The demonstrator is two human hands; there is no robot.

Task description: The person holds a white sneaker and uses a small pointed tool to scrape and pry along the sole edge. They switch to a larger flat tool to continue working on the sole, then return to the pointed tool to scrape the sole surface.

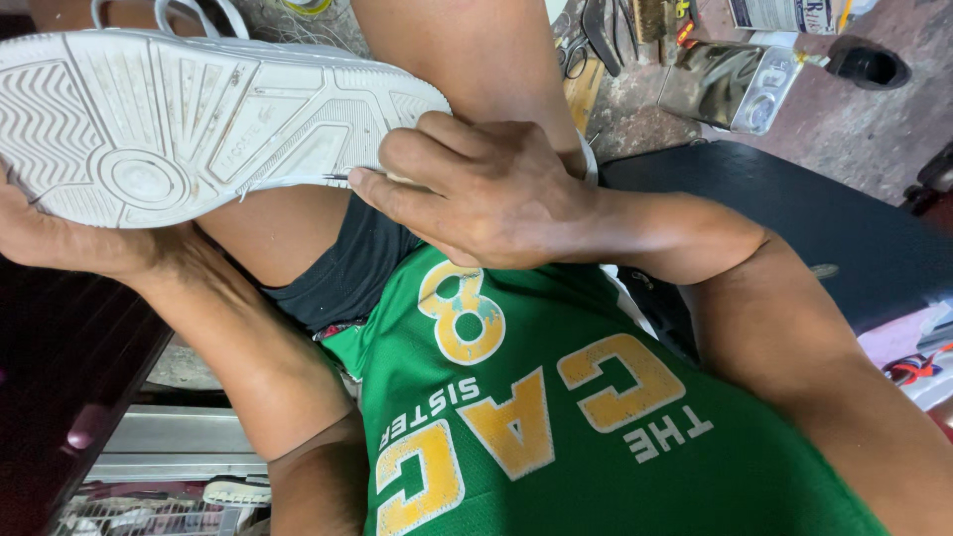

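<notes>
Green jersey (556, 427), wearer's. White sneaker (199, 119), sole up, across bare thigh. Left hand (69, 238) cups its forefoot from beneath; right hand (476, 189) pinches a needle (338, 178) at sole edge: stitching step, judged; next calls for steady push.

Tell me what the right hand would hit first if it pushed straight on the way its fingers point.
The right hand points left at the white shoe sole, already touching its edge; a thin needle-like tip seems to meet it first.

1 head camera, looking steeply down, close over lap and hands
</notes>
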